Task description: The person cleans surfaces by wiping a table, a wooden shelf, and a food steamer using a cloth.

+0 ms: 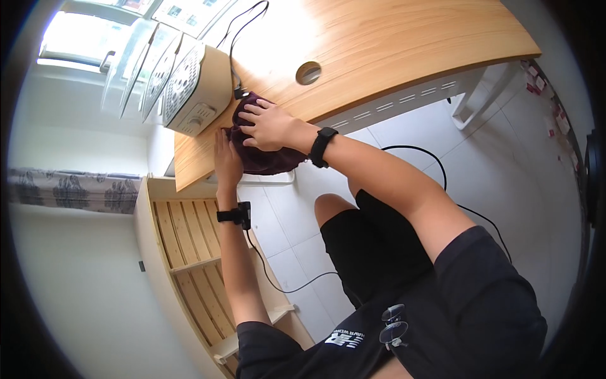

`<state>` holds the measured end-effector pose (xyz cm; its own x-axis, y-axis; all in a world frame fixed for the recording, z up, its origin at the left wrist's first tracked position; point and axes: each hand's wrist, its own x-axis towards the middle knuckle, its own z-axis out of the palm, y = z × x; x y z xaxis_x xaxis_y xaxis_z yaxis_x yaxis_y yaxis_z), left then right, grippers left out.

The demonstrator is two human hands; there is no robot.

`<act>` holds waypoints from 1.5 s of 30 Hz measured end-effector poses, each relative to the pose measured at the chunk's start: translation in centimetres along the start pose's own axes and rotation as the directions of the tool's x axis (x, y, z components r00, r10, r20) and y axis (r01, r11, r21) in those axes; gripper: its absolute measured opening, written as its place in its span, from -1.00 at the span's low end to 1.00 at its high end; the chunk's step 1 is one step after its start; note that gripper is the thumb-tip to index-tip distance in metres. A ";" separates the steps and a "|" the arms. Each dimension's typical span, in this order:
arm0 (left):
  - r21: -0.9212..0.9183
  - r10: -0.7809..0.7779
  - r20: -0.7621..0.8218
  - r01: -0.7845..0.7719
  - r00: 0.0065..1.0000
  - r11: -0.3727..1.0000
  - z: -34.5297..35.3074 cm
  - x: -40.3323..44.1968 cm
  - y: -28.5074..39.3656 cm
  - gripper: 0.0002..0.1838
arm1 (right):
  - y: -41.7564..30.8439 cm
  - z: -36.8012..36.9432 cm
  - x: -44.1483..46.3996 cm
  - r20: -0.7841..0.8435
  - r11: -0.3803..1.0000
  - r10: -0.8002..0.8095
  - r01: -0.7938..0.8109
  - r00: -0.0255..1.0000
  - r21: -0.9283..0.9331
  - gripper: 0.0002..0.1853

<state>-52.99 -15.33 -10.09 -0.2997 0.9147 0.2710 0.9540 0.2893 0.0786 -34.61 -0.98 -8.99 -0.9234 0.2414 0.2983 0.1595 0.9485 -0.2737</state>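
Observation:
A dark maroon cloth (268, 162) lies over the edge of the wooden table, part of it hanging down. My right hand (271, 125) rests flat on top of the cloth with its fingers spread. Beside the cloth's left edge is my left hand (228, 161), its fingers stretched out and touching the cloth; the thumb side is partly hidden. A black plug (240, 93) on a cord lies just past the cloth. Close to my left fingertips stands a cream electric food steamer (205, 88) with a dial and clear stacked tiers.
The wooden table (404, 38) has a round cable hole (308, 72). Below left stands a slatted wooden shelf (189, 234). A black cable (435, 161) runs over the tiled floor, and a thin cord (284, 291) hangs from my left wrist device.

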 end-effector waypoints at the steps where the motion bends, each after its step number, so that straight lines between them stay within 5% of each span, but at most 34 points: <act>1: -0.038 0.004 -0.002 -0.004 1.000 0.999 0.2 0.3 1.9 -0.45 | 1.0 -0.6 -1.3 -0.012 1.000 0.002 -0.002 1.000 -0.010 -0.35; 18: -0.105 0.390 0.021 -0.386 0.920 0.917 3.2 8.7 30.1 -0.42 | 17.7 -13.6 -24.9 -0.154 0.882 0.353 -0.383 0.923 -0.274 -0.37; 26: -0.284 0.489 -0.184 -0.522 0.853 0.804 4.9 11.4 41.0 -0.41 | 23.4 -17.5 -33.4 -0.250 0.748 0.506 -0.564 0.826 -0.349 -0.36; 29: -0.465 0.280 -0.255 -0.372 0.925 0.804 5.2 12.2 42.4 -0.44 | 24.2 -18.6 -34.6 -0.255 0.725 0.532 -0.590 0.807 -0.356 -0.39; 32: -0.431 0.225 -0.381 -0.388 0.897 0.815 4.7 11.8 41.7 -0.62 | 24.5 -18.2 -34.3 -0.274 0.706 0.549 -0.614 0.789 -0.353 -0.41; 35: -0.451 0.308 -0.293 -0.415 0.905 0.790 4.6 11.9 41.1 -0.73 | 24.5 -17.8 -34.1 -0.301 0.700 0.550 -0.626 0.779 -0.343 -0.42; 40: -0.429 0.332 -0.421 -0.508 0.844 0.747 4.5 11.2 41.3 -0.73 | 23.9 -17.4 -34.3 -0.482 0.792 0.280 -0.483 0.830 -0.373 -0.65; 45: -0.365 0.331 -0.367 -0.462 0.869 0.809 4.6 10.1 40.6 -0.60 | 23.5 -18.1 -33.3 -0.355 0.748 0.395 -0.521 0.847 -0.411 -0.52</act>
<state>-17.35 6.93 -8.61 0.0574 0.7875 0.6136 0.9123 -0.2911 0.2882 6.25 17.02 -8.84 -0.5956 0.6522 0.4689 0.7437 0.6683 0.0151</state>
